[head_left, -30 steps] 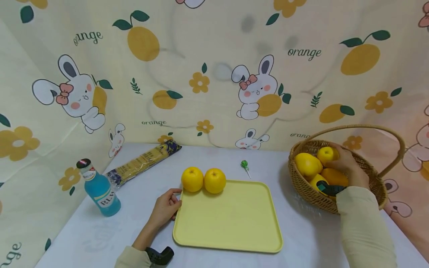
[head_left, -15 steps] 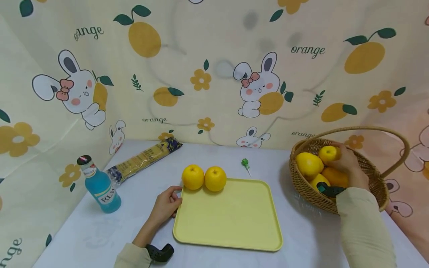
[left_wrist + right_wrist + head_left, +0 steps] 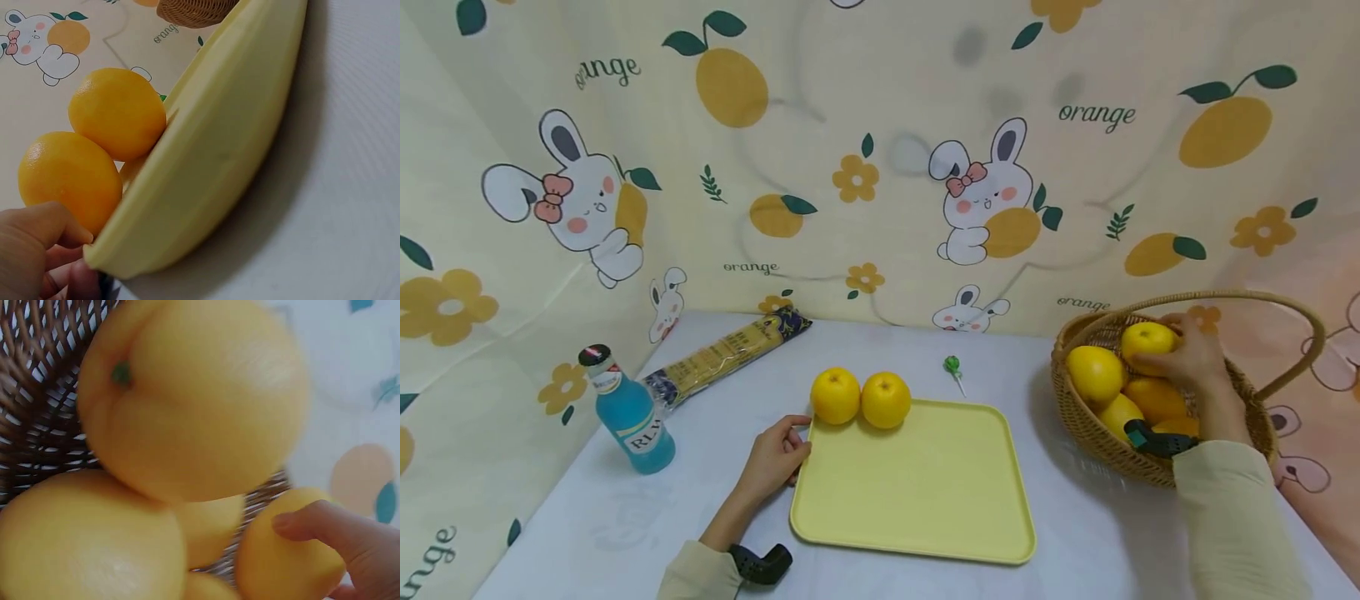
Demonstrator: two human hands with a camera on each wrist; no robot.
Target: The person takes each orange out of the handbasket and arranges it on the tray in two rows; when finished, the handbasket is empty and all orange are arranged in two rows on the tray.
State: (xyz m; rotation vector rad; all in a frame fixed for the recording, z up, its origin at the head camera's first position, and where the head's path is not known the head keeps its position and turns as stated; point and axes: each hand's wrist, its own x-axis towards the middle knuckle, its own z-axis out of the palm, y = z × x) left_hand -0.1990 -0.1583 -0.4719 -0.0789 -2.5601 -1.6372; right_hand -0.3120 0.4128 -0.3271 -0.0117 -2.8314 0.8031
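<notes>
My left hand (image 3: 772, 457) pinches the left rim of a yellow tray (image 3: 917, 492). Two oranges, a left one (image 3: 835, 396) and a right one (image 3: 886, 400), sit side by side at the tray's far left corner; in the left wrist view they show beyond my fingers (image 3: 53, 225). At the right, inside a wicker basket (image 3: 1086, 446), my right hand (image 3: 1198, 358) grips a rounded yellow fruit (image 3: 1148, 348). The right wrist view shows my thumb (image 3: 312, 525) pressed on that fruit; the other fingers are mostly hidden.
Several more yellow fruits (image 3: 1095, 375) lie in the basket, under its arched handle (image 3: 1225, 296). A green lollipop (image 3: 952, 367) lies behind the tray. At the left are a blue bottle (image 3: 634, 421) and a gold-and-navy packet (image 3: 730, 354). A printed curtain (image 3: 865, 92) hangs behind.
The yellow fruit in my right hand has risen a little from its spot in the basket, and the hand has shifted slightly right. My left hand stays at the tray's rim.
</notes>
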